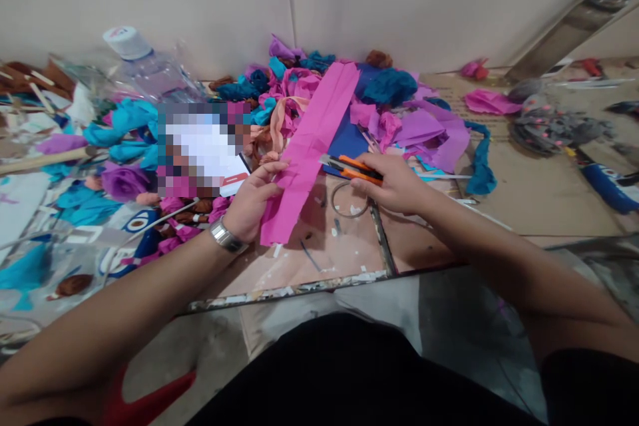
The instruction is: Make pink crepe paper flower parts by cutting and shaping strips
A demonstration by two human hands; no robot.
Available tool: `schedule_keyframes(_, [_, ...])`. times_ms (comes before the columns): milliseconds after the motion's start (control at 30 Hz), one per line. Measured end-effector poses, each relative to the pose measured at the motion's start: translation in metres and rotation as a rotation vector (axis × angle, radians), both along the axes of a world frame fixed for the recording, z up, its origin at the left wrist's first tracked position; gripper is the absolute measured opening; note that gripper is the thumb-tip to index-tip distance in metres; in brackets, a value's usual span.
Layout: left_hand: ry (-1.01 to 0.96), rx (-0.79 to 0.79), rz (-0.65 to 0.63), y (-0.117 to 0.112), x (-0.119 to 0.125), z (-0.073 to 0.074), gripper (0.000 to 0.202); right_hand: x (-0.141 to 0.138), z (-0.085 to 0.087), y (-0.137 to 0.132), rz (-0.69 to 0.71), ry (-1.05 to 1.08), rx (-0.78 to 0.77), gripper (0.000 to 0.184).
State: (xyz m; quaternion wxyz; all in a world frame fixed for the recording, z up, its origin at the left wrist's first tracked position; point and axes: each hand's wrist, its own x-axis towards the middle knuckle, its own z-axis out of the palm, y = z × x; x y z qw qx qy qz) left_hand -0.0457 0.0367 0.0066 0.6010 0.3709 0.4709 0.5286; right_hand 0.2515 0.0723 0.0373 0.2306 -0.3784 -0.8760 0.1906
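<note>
A long strip of pink crepe paper slants across the work surface in front of me, its near end close to the table's front edge. My left hand, with a metal watch on the wrist, is closed on the strip's left edge. In my right hand is an orange and black utility knife, gripped with its tip pointing left at the strip's right edge. Whether the blade touches the paper, I cannot tell. Under the knife hand lies a thin ring.
Left of the strip, a partly blurred phone rests among crumpled crepe paper pieces. Behind it stands a plastic bottle with a white cap. Cardboard covers the right side, with a grey netted bundle on it. The table's front edge is worn.
</note>
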Motion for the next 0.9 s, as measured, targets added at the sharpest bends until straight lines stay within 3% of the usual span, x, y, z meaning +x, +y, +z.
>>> schedule_keyframes(100, [-0.008, 0.003, -0.007, 0.001, -0.001, 0.001, 0.041, 0.003, -0.010, 0.001, 0.014, 0.027, -0.007, 0.033])
schedule_keyframes(200, [0.003, -0.002, -0.028, 0.002, -0.004, 0.000, 0.046, 0.007, -0.019, 0.002, 0.049, -0.132, 0.147, 0.024])
schedule_keyframes(367, [0.045, -0.012, -0.025, 0.004, -0.008, -0.001, 0.056, 0.008, -0.025, 0.001, 0.105, -0.270, 0.363, 0.038])
schedule_keyframes(633, [0.087, -0.017, -0.085, 0.007, -0.013, -0.006, 0.062, -0.004, -0.023, -0.010, -0.074, -0.389, 0.348, 0.049])
schedule_keyframes(900, [0.092, -0.030, -0.085, 0.004, -0.010, -0.004, 0.063, -0.012, -0.021, -0.013, -0.096, -0.465, 0.311, 0.047])
